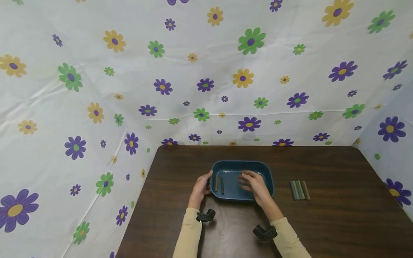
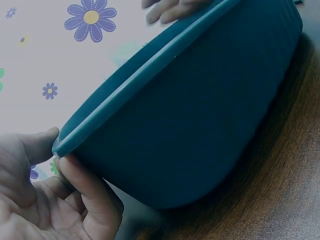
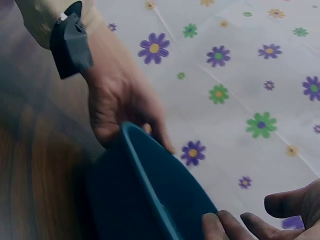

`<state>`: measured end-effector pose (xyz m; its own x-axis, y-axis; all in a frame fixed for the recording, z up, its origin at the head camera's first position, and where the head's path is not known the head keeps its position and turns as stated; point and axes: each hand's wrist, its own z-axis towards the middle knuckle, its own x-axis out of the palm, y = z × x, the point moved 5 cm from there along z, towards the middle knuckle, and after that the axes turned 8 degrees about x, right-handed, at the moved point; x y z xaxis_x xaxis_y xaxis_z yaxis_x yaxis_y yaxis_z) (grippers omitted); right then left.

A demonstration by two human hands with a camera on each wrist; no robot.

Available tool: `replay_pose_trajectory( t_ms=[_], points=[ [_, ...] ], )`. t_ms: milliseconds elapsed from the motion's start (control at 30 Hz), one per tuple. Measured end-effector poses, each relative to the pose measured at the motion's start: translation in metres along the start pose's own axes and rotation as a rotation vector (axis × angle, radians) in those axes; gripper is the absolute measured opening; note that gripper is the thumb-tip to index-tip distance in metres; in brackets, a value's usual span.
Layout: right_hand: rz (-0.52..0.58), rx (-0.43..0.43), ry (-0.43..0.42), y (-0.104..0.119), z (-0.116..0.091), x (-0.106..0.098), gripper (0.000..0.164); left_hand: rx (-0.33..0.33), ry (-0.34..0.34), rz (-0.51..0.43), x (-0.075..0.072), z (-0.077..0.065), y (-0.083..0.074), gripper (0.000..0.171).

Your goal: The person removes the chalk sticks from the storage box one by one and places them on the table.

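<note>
A deep blue plastic tub point(image 1: 240, 198) sits on the table. My left hand point(image 1: 200, 186) grips its left rim; in the left wrist view the thumb lies over the rim and the curled fingers point(image 2: 90, 195) press the outer wall. Above the inside of the tub hovers my right hand point(image 1: 255, 184), thumb and fingers apart, with nothing visible between them. In the right wrist view, its fingers point(image 3: 227, 225) appear beside the tub's rim. A brown stick point(image 1: 216, 182) and a dark stick point(image 1: 222, 185) lie inside the tub at the left.
To the right of the tub, several blue, green and brown sticks point(image 1: 300, 190) lie side by side on the dark wooden table point(image 1: 335, 215). A white cloth with printed flowers point(image 1: 193, 71) hangs behind and beside the table. Both wrists carry black camera mounts point(image 1: 265, 233).
</note>
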<state>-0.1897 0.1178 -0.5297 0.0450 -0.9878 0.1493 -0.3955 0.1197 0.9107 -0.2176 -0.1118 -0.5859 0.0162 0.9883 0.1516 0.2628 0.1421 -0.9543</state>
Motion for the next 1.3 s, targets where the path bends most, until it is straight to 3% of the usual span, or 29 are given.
replay_pose_trajectory(
  t_ms=[300,600,1067,1300],
  points=[
    [-0.059,0.056,0.014,-0.013,0.024,0.041,0.04,-0.007,-0.002,-0.003,-0.001,0.003,0.002,0.039],
    [-0.14,0.076,-0.057,-0.025,0.04,0.05,0.036,-0.003,-0.009,0.008,0.0,0.005,0.004,0.042],
    [-0.263,0.096,-0.058,-0.034,0.05,0.061,0.038,0.0,0.007,0.008,0.0,0.001,0.001,0.042],
    [-0.242,0.103,-0.029,-0.036,0.055,0.073,0.038,0.01,0.004,0.01,0.0,0.002,0.001,0.043]
  ],
)
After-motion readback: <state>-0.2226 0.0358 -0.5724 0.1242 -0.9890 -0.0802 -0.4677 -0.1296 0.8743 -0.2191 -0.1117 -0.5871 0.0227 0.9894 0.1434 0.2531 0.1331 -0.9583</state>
